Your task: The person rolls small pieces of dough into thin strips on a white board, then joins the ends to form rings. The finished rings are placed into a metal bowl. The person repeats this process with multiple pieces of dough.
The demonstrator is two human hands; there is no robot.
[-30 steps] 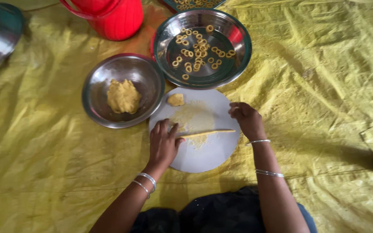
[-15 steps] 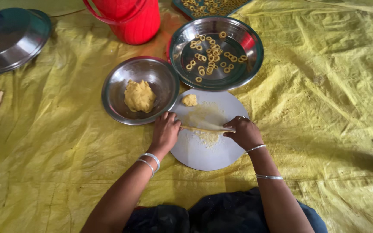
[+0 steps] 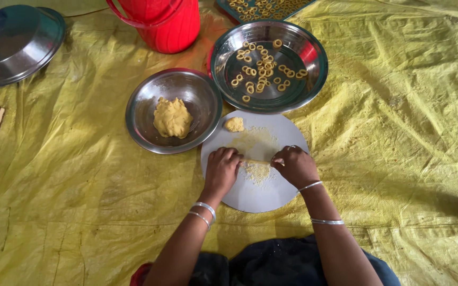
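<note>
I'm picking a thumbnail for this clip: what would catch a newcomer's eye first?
Two hands, the left hand and right hand, press a thin roll of dough on a round white board at the centre. Just above it sits a steel bowl scattered with small dough rings, and to its left a smaller bowl with a yellow dough lump. A bright red bucket stands at the top, all on a yellow sheet.

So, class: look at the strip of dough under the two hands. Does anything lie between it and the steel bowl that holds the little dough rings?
Nothing visible does. The dough strip lies on the round board between the left hand and right hand. Toward the ring bowl the board shows only crumbs; a small dough lump sits off to the left.
</note>
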